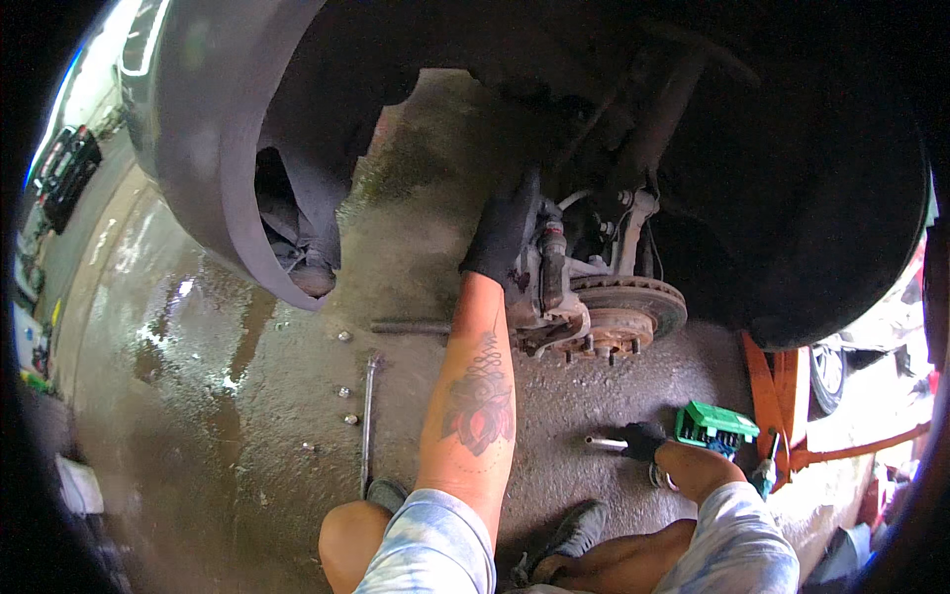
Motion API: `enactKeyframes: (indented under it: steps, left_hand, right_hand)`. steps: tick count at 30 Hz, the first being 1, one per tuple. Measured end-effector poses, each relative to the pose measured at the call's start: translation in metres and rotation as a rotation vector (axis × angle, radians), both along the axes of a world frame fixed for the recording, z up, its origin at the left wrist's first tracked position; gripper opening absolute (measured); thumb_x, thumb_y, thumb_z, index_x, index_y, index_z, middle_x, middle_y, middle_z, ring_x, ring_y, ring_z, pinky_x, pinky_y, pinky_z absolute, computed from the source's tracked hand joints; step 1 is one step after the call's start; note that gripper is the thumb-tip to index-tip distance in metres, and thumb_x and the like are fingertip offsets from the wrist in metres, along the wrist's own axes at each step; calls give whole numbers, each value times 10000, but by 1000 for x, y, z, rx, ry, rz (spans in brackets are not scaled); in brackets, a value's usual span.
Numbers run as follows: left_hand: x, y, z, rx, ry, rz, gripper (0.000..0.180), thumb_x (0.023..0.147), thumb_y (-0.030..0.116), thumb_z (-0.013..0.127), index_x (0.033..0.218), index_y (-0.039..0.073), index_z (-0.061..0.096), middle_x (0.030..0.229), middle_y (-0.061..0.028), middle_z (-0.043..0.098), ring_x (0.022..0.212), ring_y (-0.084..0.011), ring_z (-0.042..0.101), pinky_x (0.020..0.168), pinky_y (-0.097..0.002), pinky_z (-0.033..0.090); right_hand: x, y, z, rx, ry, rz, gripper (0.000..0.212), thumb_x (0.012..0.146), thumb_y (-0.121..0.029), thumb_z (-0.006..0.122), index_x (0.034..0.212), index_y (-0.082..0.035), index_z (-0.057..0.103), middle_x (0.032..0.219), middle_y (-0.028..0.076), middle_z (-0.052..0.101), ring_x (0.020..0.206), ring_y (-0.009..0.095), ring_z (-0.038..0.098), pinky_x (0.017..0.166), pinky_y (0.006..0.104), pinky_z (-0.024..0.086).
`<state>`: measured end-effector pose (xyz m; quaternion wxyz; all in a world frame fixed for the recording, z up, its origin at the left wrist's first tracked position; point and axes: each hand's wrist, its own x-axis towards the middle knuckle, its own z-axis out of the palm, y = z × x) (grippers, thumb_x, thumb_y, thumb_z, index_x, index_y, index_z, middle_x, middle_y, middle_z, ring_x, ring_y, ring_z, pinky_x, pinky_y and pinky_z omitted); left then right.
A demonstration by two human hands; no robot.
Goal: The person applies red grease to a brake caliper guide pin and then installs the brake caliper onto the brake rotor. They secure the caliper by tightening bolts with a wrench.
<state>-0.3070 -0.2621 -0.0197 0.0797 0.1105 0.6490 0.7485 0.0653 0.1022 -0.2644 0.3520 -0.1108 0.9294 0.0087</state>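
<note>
My left hand, in a black glove, reaches into the wheel well beside the brake caliper. Its fingers are lost in the dark there, so their grip is hidden. The brake disc and its rusty hub with studs sit to the right of the caliper. Low on the right, my right hand, also gloved in black, is closed around a shiny metal rod-like tool whose end points left. Just beyond this hand lies a green tool case, open, with dark pieces inside.
A long wrench lies on the wet concrete floor, with several lug nuts near it. A dark bar passes behind my left forearm. Car bodywork arches overhead; an orange lift arm stands at right.
</note>
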Motion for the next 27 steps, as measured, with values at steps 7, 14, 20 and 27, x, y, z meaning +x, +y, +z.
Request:
enactKeyframes:
  steps: [7, 14, 20, 27]
  left_hand:
    - [49, -10, 48, -17, -40, -27, 693, 980, 542, 311, 762, 6, 693, 749, -83, 684, 711, -175, 618, 742, -314, 469]
    - [48, -1, 58, 34, -165, -111, 687, 983, 532, 310, 777, 1, 692, 734, -85, 674, 674, -172, 604, 702, -309, 479]
    - [44, -3, 45, 147, -110, -124, 666, 977, 550, 320, 844, 2, 675, 747, -102, 656, 644, -184, 590, 659, -304, 489]
    - [28, 11, 25, 30, -50, -65, 630, 989, 507, 311, 924, -8, 668, 875, -114, 686, 803, -208, 620, 780, -338, 468]
  right_hand:
    - [-34, -35, 53, -83, -47, 184, 397, 734, -457, 639, 879, -92, 698, 865, 172, 682, 778, 375, 655, 691, 472, 519]
    - [-72, -45, 33, -387, -315, 244, 363, 813, -362, 597, 757, -14, 684, 723, 168, 669, 684, 292, 662, 638, 414, 519]
    - [-103, -129, 291, -778, -45, 449, 254, 841, -192, 607, 1003, 1, 639, 905, 154, 680, 778, 334, 649, 694, 413, 514]
    - [-165, -169, 453, -371, 1013, 30, 211, 782, -112, 584, 955, -14, 652, 870, 224, 647, 817, 408, 625, 689, 446, 505]
